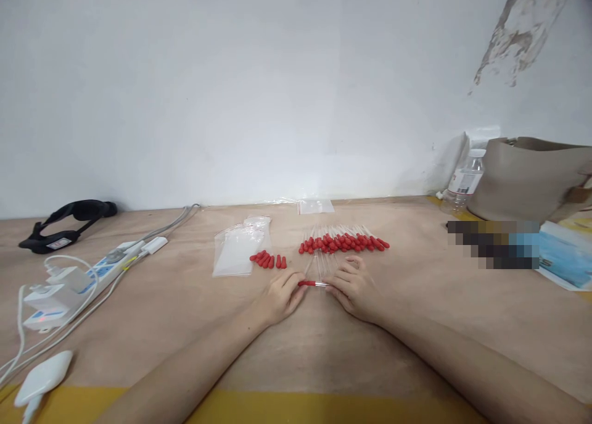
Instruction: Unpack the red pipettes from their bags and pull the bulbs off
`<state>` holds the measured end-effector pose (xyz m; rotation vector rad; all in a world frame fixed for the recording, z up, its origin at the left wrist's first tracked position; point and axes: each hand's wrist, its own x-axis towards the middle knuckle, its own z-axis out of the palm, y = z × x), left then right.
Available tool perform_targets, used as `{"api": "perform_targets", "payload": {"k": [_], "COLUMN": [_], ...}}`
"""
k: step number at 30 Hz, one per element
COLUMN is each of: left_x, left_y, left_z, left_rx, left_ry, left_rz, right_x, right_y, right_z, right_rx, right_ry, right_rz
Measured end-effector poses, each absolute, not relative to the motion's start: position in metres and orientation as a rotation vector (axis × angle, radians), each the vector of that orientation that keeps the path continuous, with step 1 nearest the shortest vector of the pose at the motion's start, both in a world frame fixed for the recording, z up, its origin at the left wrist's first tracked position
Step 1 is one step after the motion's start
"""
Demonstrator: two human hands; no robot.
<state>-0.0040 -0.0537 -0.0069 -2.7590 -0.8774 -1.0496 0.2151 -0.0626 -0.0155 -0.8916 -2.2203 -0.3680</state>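
My left hand (279, 297) is closed in a pinch on the red rubber bulb of a glass dropper (307, 283). At its other end, my right hand (354, 288) grips the clear tube between thumb and fingers. The dropper lies level between the two hands, just above or on the table. Several clear glass tubes (321, 262) lie right behind it, partly hidden by my fingers. Beyond them is a row of many red-bulbed droppers (342, 243), bulbs toward me. Several loose red rubber bulbs (266, 260) lie to the left, beside clear zip bags (238, 251).
A power strip (111, 266) with chargers and white cables runs along the left, near a black headset strap (69, 223). At the right stand a plastic bottle (465, 180) and a grey-beige bag (522, 177), with a blue packet (567, 257) before them. Another clear bag (316, 207) lies by the wall.
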Motion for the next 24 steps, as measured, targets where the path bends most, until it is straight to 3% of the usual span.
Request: {"api": "perform_targets", "payload": {"k": [15,24], "left_x": [0.004,0.002], "left_y": [-0.055,-0.057], "left_z": [0.003,0.006], "left_rx": [-2.68,-2.736], "left_ry": [-0.768,-0.769], "left_rz": [-0.608,-0.494], "right_x": [0.205,0.211], "right_y": [-0.068,-0.071], "right_z": [-0.013,-0.012], "right_rx": [-0.833,-0.749], "right_ry": [-2.224,-2.197], "right_rz": [-0.298,-0.449]}}
